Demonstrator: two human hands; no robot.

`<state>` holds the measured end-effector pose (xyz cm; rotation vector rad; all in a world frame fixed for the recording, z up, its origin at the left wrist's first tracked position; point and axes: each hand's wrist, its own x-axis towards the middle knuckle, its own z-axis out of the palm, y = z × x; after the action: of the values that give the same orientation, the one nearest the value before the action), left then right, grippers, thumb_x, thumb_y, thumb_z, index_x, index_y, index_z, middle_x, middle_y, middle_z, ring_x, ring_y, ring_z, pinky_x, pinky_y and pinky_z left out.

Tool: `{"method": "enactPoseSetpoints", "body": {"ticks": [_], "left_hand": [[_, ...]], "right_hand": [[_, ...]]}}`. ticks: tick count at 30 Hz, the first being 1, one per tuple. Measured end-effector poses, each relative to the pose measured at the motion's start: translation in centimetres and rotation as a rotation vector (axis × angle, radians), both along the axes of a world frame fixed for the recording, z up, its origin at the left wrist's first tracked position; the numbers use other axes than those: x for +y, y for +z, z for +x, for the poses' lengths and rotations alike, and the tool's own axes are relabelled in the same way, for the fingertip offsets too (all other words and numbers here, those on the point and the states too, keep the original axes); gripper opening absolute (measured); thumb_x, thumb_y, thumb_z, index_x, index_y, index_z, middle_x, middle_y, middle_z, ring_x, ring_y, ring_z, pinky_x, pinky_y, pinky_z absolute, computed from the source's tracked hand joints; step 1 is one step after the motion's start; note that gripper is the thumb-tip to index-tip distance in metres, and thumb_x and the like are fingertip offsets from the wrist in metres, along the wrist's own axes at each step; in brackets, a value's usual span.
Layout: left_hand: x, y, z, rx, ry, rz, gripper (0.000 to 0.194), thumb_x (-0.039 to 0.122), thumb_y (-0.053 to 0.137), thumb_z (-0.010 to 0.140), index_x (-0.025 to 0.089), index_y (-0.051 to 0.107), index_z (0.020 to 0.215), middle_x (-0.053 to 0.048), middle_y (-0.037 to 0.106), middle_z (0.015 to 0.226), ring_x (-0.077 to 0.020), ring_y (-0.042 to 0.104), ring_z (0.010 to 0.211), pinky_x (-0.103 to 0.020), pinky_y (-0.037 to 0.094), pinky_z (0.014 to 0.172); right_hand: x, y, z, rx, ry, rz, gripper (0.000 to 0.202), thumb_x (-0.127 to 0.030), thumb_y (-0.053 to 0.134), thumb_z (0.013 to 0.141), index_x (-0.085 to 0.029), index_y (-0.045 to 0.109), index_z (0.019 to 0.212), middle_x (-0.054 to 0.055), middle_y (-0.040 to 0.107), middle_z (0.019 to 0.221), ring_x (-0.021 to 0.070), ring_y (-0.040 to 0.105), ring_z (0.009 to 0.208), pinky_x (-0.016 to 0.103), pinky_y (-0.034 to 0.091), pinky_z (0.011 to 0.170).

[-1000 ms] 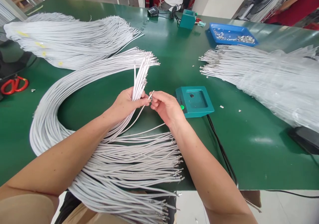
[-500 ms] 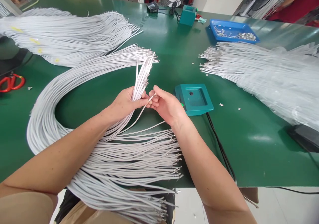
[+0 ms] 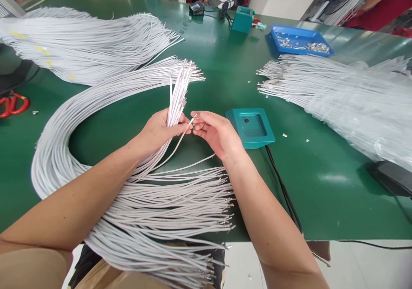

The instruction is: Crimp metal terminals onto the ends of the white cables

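"The white bunch [image 3: 175,105] moved a bit left, over the green table [image 3: 334,207]!"
"Left hand [image 3: 155,129] squeezes it and one wire [image 3: 176,148]. Right hand [image 3: 222,133] has curled fingers near its tip; can't tell if they pinch."
"A loose thumb could drop wires!"

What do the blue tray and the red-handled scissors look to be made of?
Blue tray: probably moulded plastic, smooth and slightly glossy, judging by its even colour and rounded rim.
Scissors: handles likely glossy plastic or plastic-coated, from their uniform bright red; blade material can't be told.
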<state>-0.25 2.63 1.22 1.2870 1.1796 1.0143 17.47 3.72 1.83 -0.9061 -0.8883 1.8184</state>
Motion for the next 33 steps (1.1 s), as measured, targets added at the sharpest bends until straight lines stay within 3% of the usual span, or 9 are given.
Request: {"method": "enactPoseSetpoints", "body": {"ticks": [8, 12, 16, 18, 22, 28, 33], "left_hand": [[-0.2, 0.4, 0.0, 0.172, 0.009, 0.058, 0.021, 0.032, 0.076, 0.075, 0.017, 0.065, 0.085, -0.004, 0.073, 0.089, -0.0208, 0.069, 0.087, -0.034, 0.051, 0.085], [-0.3, 0.8, 0.1, 0.259, 0.043, 0.061, 0.022, 0.033, 0.076, 0.074, 0.018, 0.066, 0.085, -0.004, 0.073, 0.089, -0.0221, 0.068, 0.087, -0.035, 0.051, 0.083], [-0.3, 0.6, 0.1, 0.209, 0.047, 0.042, 0.021, 0.032, 0.077, 0.074, 0.017, 0.065, 0.084, -0.004, 0.072, 0.088, -0.0212, 0.069, 0.086, -0.034, 0.051, 0.082], [-0.3, 0.4, 0.0, 0.158, 0.040, 0.030, 0.022, 0.031, 0.078, 0.074, 0.017, 0.064, 0.085, -0.004, 0.071, 0.088, -0.0204, 0.069, 0.084, -0.032, 0.052, 0.077], [-0.2, 0.2, 0.1, 0.037, 0.027, 0.004, 0.026, 0.030, 0.082, 0.072, 0.016, 0.064, 0.086, -0.003, 0.068, 0.087, -0.0186, 0.069, 0.081, -0.027, 0.052, 0.066], [0.0, 0.2, 0.0, -0.110, -0.069, -0.104, 0.062, 0.030, 0.082, 0.072, 0.021, 0.061, 0.130, -0.002, 0.065, 0.090, -0.0149, 0.067, 0.076, -0.022, 0.048, 0.057], [0.1, 0.4, -0.2, -0.133, -0.118, -0.159, 0.055, 0.027, 0.080, 0.073, 0.022, 0.066, 0.127, -0.002, 0.063, 0.091, -0.0134, 0.066, 0.074, -0.021, 0.044, 0.052]], "right_hand": [[-0.3, 0.6, -0.5, -0.272, -0.176, 0.113, 0.009, -0.026, 0.075, 0.069, -0.018, 0.075, 0.074, -0.001, 0.070, 0.073, 0.0091, 0.060, 0.067, 0.025, 0.053, 0.071], [-0.1, 0.7, -0.3, -0.374, -0.103, 0.062, 0.008, -0.021, 0.066, 0.069, -0.018, 0.065, 0.062, -0.003, 0.060, 0.062, 0.0084, 0.052, 0.056, 0.026, 0.054, 0.061], [0.0, 0.7, -0.1, -0.331, -0.134, 0.077, 0.013, -0.026, 0.061, 0.075, -0.019, 0.070, 0.081, -0.002, 0.063, 0.069, 0.0093, 0.054, 0.059, 0.027, 0.055, 0.064], [-0.1, 0.5, -0.2, -0.343, -0.134, 0.160, 0.017, -0.031, 0.063, 0.078, -0.021, 0.071, 0.089, -0.002, 0.066, 0.076, 0.0103, 0.058, 0.066, 0.027, 0.053, 0.070], [-0.2, -0.3, -0.5, -0.505, -0.117, 0.356, 0.013, -0.032, 0.065, 0.081, -0.020, 0.068, 0.078, -0.001, 0.067, 0.077, 0.0123, 0.059, 0.073, 0.028, 0.048, 0.075], [-0.5, -1.1, -0.6, -0.916, -0.205, 0.742, 0.021, -0.024, 0.051, 0.093, -0.021, 0.060, 0.074, 0.001, 0.062, 0.078, 0.0143, 0.055, 0.074, 0.028, 0.042, 0.074], [-0.5, -1.2, -0.2, -1.264, -0.176, 1.173, 0.034, -0.020, 0.035, 0.101, -0.018, 0.061, 0.078, 0.008, 0.062, 0.083, 0.0198, 0.052, 0.083, 0.032, 0.041, 0.078]]}}
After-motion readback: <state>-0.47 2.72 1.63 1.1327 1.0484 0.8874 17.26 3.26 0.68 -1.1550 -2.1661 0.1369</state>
